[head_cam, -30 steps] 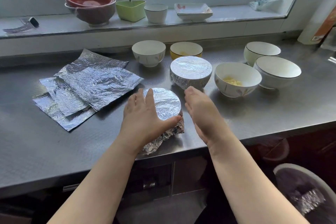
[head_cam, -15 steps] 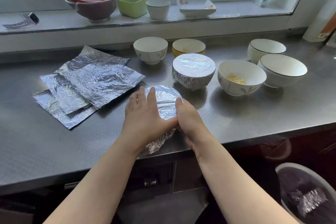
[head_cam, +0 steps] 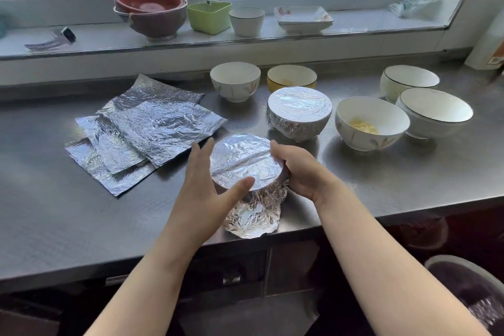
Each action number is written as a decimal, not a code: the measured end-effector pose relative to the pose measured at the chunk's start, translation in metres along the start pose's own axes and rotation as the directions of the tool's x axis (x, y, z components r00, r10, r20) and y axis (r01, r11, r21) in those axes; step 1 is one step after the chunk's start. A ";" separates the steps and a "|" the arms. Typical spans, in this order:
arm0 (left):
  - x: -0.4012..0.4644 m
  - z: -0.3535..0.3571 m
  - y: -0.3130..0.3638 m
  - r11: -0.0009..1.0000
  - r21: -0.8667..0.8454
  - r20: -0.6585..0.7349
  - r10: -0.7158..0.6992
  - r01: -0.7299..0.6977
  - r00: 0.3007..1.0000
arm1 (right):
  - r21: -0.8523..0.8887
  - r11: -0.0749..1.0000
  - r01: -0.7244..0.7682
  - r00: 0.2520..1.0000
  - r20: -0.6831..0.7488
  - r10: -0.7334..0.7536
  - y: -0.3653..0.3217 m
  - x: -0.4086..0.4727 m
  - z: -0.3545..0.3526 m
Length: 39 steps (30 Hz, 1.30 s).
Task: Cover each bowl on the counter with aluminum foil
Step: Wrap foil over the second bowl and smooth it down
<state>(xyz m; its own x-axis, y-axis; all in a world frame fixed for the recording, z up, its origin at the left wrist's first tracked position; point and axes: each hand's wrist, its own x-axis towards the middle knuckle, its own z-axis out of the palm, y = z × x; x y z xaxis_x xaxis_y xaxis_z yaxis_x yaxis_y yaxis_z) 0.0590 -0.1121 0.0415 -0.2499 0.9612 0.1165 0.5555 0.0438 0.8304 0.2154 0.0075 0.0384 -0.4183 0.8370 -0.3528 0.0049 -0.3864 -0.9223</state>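
The foil-covered bowl [head_cam: 242, 161] sits near the front edge of the tabletop [head_cam: 409, 177]. The left hand [head_cam: 207, 188] grips its left side, thumb across the rim. The right hand [head_cam: 302, 172] grips its right side, fingers curled. Spare foil sheets [head_cam: 147, 128] lie to the left.

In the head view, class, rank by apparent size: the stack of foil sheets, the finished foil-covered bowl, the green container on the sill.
1. stack of foil sheets
2. finished foil-covered bowl
3. green container, though it sits farther from the camera, so its true size is unsure.
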 end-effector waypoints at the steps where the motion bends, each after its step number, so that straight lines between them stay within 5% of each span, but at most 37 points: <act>1: 0.000 0.000 -0.003 0.999 -0.050 -0.024 -0.022 0.021 0.999 | -0.013 1.000 0.002 1.000 0.016 -0.002 -0.002 0.001 -0.002; 3: 0.004 -0.003 -0.006 1.000 0.014 -0.075 -0.007 0.008 0.997 | -0.043 0.999 0.025 1.000 0.015 -0.025 -0.006 -0.001 -0.004; 6: 0.021 -0.010 0.000 0.949 0.259 -0.087 0.206 -0.178 0.975 | -0.122 0.989 0.084 0.994 -0.061 -0.092 -0.012 -0.006 -0.008; 11: 0.043 -0.006 0.009 0.796 0.476 0.241 0.290 -0.373 0.926 | -0.230 0.945 0.233 0.934 -0.219 -0.284 -0.017 -0.011 -0.017; 20: 0.048 0.007 0.003 0.735 0.598 0.314 0.152 -0.320 0.937 | -0.302 0.887 0.348 0.913 -0.105 -0.394 -0.017 -0.039 0.010; 29: 0.050 0.013 0.003 0.705 0.643 0.283 0.146 -0.301 0.948 | -0.386 0.893 0.233 0.955 -0.083 -0.285 0.008 -0.012 0.021; 39: 0.051 0.015 0.000 0.722 0.637 0.273 0.115 -0.268 0.955 | -0.112 0.981 0.161 0.978 -0.112 -0.173 0.008 -0.008 0.012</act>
<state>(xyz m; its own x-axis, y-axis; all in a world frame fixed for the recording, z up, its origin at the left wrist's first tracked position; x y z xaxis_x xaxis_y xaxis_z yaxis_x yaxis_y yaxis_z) 0.0581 -0.0589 0.0389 0.0410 0.9975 0.0579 0.9738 -0.0529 0.2212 0.2077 -0.0069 0.0357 -0.3084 0.9294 -0.2029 0.0396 -0.2005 -0.9789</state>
